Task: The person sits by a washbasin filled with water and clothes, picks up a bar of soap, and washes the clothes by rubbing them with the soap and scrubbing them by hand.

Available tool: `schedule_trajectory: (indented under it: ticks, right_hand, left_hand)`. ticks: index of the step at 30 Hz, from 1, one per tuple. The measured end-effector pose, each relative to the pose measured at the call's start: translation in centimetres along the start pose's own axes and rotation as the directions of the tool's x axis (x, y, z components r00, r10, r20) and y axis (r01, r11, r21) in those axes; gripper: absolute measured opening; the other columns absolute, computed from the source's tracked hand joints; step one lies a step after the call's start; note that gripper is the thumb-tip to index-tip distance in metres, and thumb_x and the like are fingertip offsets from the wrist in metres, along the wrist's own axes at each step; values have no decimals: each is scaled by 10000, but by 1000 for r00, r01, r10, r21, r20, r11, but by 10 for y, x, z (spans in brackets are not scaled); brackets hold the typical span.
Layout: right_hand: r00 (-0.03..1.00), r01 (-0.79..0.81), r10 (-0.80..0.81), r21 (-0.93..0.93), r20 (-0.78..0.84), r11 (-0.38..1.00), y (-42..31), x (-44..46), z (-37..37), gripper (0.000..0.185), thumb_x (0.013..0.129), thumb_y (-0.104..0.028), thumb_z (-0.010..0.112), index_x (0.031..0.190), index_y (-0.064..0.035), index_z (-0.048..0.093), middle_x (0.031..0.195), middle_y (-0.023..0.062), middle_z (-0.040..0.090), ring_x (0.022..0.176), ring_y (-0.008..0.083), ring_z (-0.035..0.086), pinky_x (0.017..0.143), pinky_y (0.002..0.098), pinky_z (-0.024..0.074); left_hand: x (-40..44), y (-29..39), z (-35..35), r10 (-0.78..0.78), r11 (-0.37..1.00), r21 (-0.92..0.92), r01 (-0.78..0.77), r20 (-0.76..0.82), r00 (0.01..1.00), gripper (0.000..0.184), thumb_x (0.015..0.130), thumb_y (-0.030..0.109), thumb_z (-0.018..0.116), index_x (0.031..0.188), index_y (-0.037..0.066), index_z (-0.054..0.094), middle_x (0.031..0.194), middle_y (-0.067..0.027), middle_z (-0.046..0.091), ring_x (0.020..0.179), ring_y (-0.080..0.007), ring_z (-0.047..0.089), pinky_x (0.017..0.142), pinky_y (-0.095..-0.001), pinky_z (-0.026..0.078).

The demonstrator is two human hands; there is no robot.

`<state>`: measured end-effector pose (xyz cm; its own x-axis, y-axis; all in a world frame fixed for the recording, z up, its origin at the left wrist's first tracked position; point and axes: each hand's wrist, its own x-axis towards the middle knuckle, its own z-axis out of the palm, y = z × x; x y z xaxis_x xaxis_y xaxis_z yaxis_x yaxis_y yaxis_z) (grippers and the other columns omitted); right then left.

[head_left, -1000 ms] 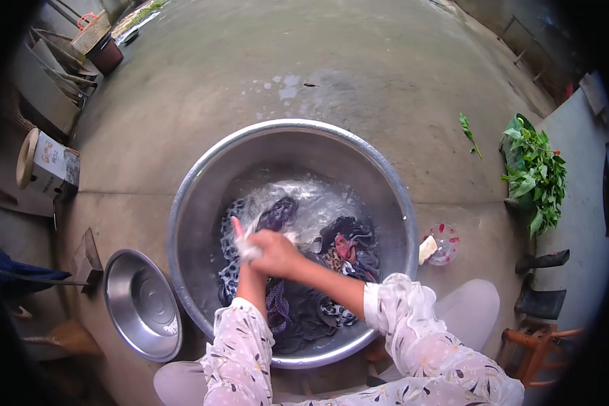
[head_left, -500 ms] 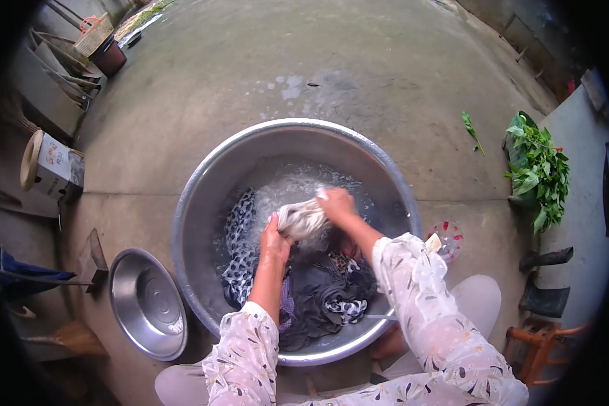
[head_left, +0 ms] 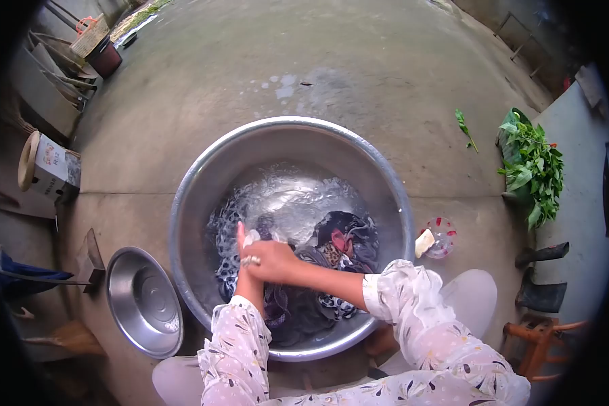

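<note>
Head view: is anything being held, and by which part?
A pale cloth, bunched between the left hand and right hand; which part is gripped can't be told.

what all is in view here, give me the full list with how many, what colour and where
big basin: one, silver, centre
water: grey, in it
clothes: uncountable, mostly dark, in water
cloth: one, whitish, at hands
small basin: one, silver, left
soap-like block: one, cream, right
dish: one, clear and red, beside block
greens: one heap, green, far right
sprig: one, green, floor
dark objects: two, unclear, right
stool-like frame: one, orange-brown, lower right
box: one, mostly white, left
basket: one, tan, upper left
bucket: one, dark brown, below basket
blue item: one, left
right hand: one, over left
left hand: one, partly hidden
sleeves: two, white patterned, bottom
</note>
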<state>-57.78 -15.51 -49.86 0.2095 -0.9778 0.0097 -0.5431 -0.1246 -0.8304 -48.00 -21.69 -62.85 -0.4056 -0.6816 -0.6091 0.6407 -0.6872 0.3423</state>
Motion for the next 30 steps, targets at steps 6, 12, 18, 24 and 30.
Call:
schedule_trajectory:
  ticks: [6,12,18,24,30]
  right_hand:
    - [946,-90,-17,-313,-323,945,17,2,-23,230,817,-333,563,817,-108,609,742,135,656,659,324,649,592,416,517]
    - [871,-480,447,-545,-204,687,84,-29,-122,330,863,-401,509,968,-100,598,924,176,653,924,353,613,785,479,441]
    - [855,-513,504,-57,-123,857,119,-73,-202,174,694,-125,658,846,-46,627,818,109,653,790,198,615,727,337,469]
    - [892,-444,452,167,-17,881,66,-86,-216,238,657,-143,678,861,-28,642,823,100,651,823,211,617,752,321,471]
    - [917,-311,379,-368,128,876,29,-73,-244,323,627,-234,698,896,-56,694,862,149,677,785,278,647,743,362,501]
  left_hand:
    - [-7,-45,44,131,962,259,-79,-189,973,742,833,652,474,1175,-6,514,1115,-158,576,971,-306,592,827,-450,492]
    - [-56,-66,107,10,907,422,12,-50,999,439,871,309,593,1147,-25,527,1065,-155,606,900,-272,636,787,-408,534]
    - [-80,-78,93,359,-259,966,22,75,930,437,701,183,667,1129,189,583,932,-170,662,898,-332,635,767,-411,503]
    - [-108,-68,127,276,-585,811,-17,218,936,297,762,281,594,1043,221,667,923,-129,673,887,-335,638,761,-442,500]
    - [-94,-47,130,460,-578,686,-443,722,517,272,816,212,515,940,18,658,915,-172,661,876,-336,620,829,-387,469]
